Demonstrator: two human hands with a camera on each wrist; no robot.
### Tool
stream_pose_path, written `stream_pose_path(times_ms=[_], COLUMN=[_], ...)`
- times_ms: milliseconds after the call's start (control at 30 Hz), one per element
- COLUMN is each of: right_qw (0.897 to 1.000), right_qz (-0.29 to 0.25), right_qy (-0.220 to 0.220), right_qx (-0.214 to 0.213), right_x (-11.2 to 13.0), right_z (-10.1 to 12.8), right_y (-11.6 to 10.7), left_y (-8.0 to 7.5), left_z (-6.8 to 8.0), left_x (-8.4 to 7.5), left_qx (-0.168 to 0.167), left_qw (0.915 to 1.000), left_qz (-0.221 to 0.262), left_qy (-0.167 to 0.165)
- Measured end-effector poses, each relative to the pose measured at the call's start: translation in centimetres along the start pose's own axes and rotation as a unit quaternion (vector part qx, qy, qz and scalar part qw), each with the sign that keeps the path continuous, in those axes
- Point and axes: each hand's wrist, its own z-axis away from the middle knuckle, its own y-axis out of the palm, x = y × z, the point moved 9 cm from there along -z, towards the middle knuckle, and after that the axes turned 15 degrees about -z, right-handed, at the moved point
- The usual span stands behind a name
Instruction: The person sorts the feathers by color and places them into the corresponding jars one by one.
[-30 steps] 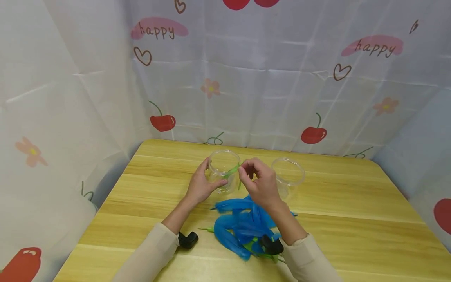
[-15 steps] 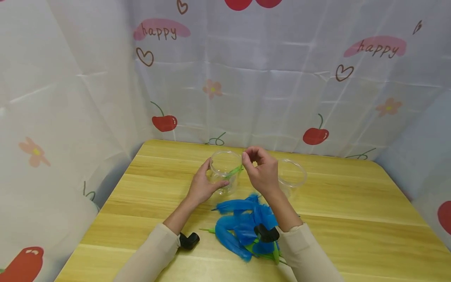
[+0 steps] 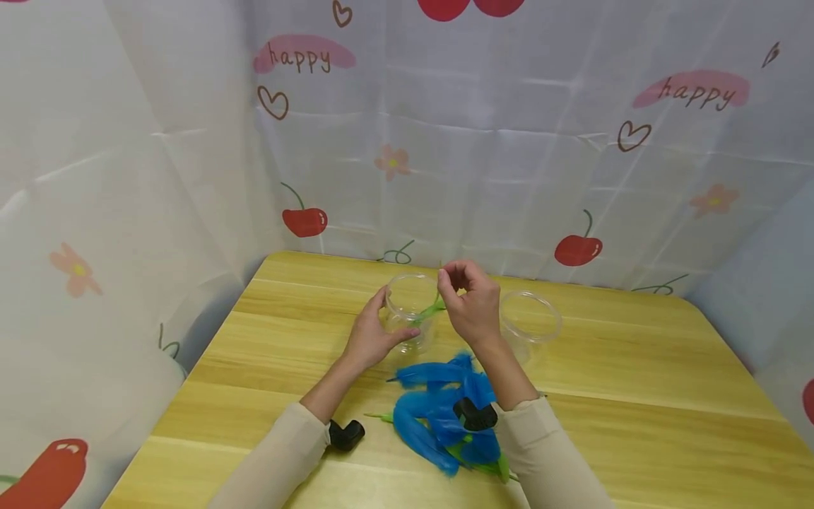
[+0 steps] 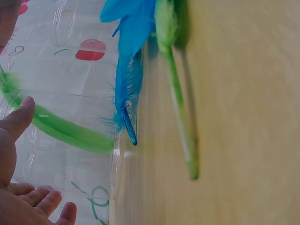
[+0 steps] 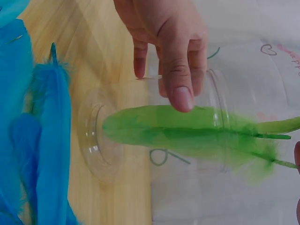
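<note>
Wooden table (image 3: 636,367) amid cherry-print white curtains (image 3: 509,141)

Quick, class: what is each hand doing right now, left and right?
Left hand: grips the clear jar, fingers curled round its side.
Right hand: pinches the quill end of the green feather standing in that jar.

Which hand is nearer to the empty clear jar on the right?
Right. The right hand, pinching a green feather, sits just beside the empty jar; the left hand grips the other jar, farther away.
</note>
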Motion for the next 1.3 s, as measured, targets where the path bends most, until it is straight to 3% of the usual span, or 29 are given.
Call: stream_pose_path(times_ms=[267, 467, 767, 1300], right_qw=[1.000, 0.999, 0.999, 0.996], right_qz=[0.017, 0.029, 0.033, 0.048], right_qy=[0.020, 0.010, 0.007, -0.049], right_qx=[-0.005, -0.034, -0.036, 0.063], right_x=[-1.2, -1.7, -1.8, 2.2], right_z=[0.8, 1.2, 1.2, 2.4], right_y=[-0.4, -0.8, -1.3, -2.4], left_y=[0.5, 1.0, 0.6, 0.2], left_z=[0.1, 0.1, -0.1, -0.2], left_x=[0.2, -0.3, -1.0, 0.1], left_qx=[0.004, 0.011, 0.006, 0.005], left_qw=[1.0000, 0.9999, 0.9998, 0.9999], left_qz=[-0.006, 0.003, -0.015, -0.012], left_qy=[-0.007, -0.001, 0.008, -0.010])
